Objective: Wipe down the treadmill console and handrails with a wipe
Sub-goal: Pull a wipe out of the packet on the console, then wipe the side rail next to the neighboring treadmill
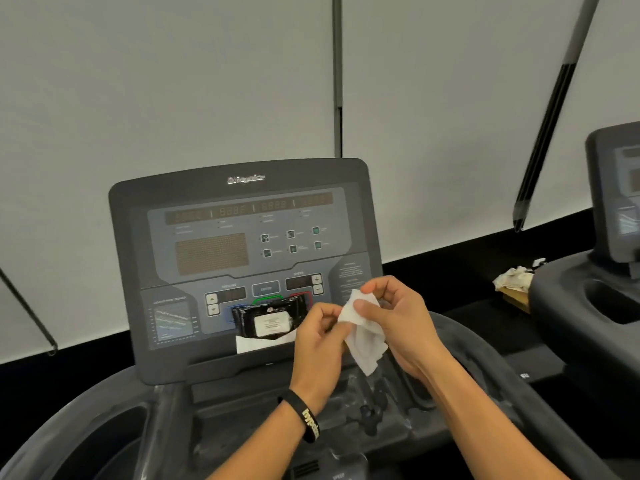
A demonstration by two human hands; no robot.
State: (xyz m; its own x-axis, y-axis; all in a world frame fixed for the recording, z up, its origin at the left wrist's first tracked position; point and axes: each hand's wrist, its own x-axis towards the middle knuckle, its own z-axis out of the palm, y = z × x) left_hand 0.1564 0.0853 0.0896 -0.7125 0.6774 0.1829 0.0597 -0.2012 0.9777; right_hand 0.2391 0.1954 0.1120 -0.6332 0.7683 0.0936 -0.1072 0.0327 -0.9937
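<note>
While both forearms reach in from the bottom edge of the view, the left hand [317, 336] and the right hand [393, 315] meet in front of the lower right part of the treadmill console [242, 258], each pinched on the same white wipe [363, 332]. The left hand's fingers are curled closed on the wipe's left edge; the right hand's thumb and fingertips are closed on its upper edge, and the rest of the sheet hangs crumpled between and below the two hands. A black wristband [306, 419] with pale lettering circles the left wrist. Below the hands lies the console's dark tray, with a deep cup recess [114, 431] at its near left corner, and the curved handrail [498, 368] sweeps round past the right forearm. Just behind the left hand, a black pack of wipes [268, 318] with a white label leans against the console's lower middle, covering some of the buttons; a white sheet [256, 342] pokes out beneath it, possibly another wipe, though the blur leaves that unsure. Farther right, past the handrail, a crumpled white wad [514, 278] sits beside a second treadmill [595, 306]. Pale wall panels [173, 81] fill the background
</note>
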